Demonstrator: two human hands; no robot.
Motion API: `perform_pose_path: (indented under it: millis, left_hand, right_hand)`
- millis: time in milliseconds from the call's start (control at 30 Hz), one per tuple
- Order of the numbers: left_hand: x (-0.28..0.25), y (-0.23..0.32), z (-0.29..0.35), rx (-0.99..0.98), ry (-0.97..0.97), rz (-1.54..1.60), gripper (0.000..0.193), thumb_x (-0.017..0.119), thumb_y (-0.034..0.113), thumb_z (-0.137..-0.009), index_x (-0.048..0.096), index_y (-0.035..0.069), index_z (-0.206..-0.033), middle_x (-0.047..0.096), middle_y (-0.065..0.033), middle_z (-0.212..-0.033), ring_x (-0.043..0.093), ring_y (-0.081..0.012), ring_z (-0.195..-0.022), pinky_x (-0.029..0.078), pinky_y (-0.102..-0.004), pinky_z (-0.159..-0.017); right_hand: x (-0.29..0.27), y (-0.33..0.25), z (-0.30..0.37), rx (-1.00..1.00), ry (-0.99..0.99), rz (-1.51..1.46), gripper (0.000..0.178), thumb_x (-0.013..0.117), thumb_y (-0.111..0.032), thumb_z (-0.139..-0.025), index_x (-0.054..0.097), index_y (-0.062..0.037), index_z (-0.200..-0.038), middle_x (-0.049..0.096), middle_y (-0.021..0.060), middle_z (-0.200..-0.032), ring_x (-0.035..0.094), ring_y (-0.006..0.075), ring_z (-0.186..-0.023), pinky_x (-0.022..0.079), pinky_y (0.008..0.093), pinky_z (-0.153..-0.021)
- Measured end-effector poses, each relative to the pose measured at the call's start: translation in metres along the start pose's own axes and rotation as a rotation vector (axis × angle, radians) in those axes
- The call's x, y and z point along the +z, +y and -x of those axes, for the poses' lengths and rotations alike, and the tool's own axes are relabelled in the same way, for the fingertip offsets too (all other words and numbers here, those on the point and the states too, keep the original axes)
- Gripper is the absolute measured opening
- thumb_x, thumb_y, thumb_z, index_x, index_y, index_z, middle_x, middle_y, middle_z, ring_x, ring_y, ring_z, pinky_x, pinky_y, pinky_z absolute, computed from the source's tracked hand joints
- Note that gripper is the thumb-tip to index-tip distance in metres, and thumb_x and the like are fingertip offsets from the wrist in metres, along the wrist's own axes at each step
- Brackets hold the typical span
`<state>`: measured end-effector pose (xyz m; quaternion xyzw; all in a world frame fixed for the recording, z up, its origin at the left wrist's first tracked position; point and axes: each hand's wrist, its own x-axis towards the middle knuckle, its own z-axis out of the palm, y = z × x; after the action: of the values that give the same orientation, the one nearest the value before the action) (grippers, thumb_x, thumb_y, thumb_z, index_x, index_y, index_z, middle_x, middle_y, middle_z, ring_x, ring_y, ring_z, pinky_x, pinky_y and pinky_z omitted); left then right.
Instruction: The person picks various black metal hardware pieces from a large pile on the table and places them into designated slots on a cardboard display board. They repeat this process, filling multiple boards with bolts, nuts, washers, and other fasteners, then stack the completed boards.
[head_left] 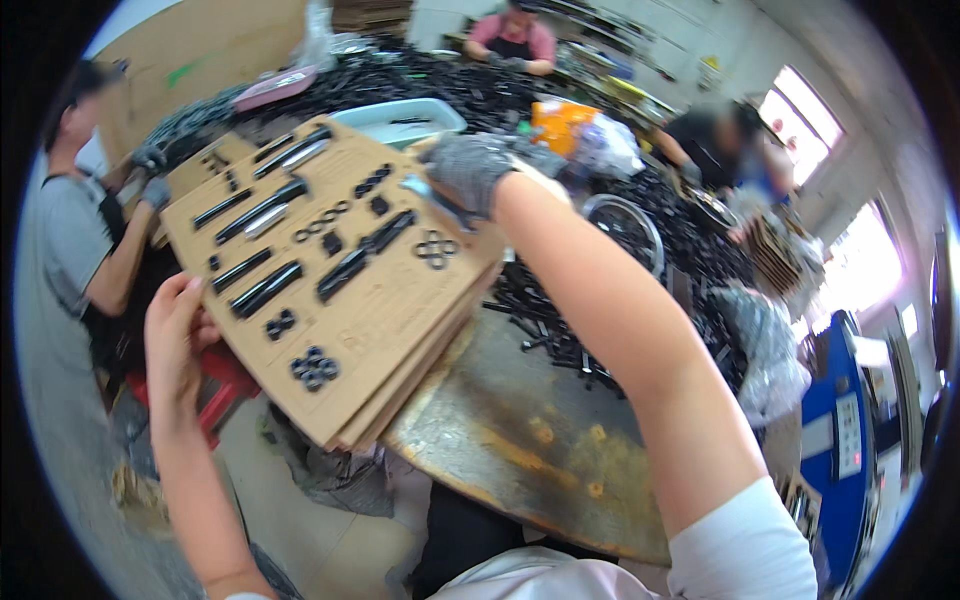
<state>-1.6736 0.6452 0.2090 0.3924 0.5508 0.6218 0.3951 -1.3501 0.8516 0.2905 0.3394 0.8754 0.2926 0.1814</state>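
Note:
A stack of brown cardboard sheets [375, 350] lies aslant in front of me, partly over the table edge. On the top sheet are black tubes [268, 290], a black hammer-shaped part [262, 210], silver tubes [266, 221], black rings [315, 369] and small black blocks. My bare left hand [180, 325] is closed on the near left edge of the sheets. In a grey glove, my right hand [465, 172] is curled at the far right edge. A blue-grey metal piece [440, 203] shows under it; its fingers are mostly hidden.
Under the stack's right side is a worn metal table [520, 430]. Beyond lie heaps of black parts [500, 100], a pale blue tray [400, 120], a pink tray [275, 88] and a wheel rim [625, 235]. One co-worker [80, 220] stands left; two others work farther back.

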Motion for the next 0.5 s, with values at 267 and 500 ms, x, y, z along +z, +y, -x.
perform_pose_path:
  millis: [267,500]
  left_hand:
    - [-0.011,0.024,0.032,0.101,-0.088,-0.039,0.021,0.054,0.027,-0.101,0.056,0.007,-0.107,0.051,0.0071,-0.074,0.045,0.002,-0.06,0.033,-0.0121,-0.047]
    - [0.041,0.087,0.119,0.083,-0.187,0.094,0.027,0.05,0.032,-0.102,0.056,0.008,-0.113,0.065,0.0002,-0.08,0.062,-0.002,-0.062,0.04,-0.0109,-0.042]
  right_hand:
    - [-0.022,0.003,0.014,0.051,-0.077,-0.163,0.04,0.063,-0.017,-0.084,0.065,-0.0128,-0.124,0.071,0.0129,-0.111,0.07,0.0281,-0.097,0.057,0.0401,-0.079]
    - [-0.011,0.052,0.129,0.153,0.275,-0.536,0.036,0.055,-0.02,-0.086,0.07,-0.0166,-0.118,0.069,0.0141,-0.11,0.069,0.0277,-0.091,0.053,0.0362,-0.085]
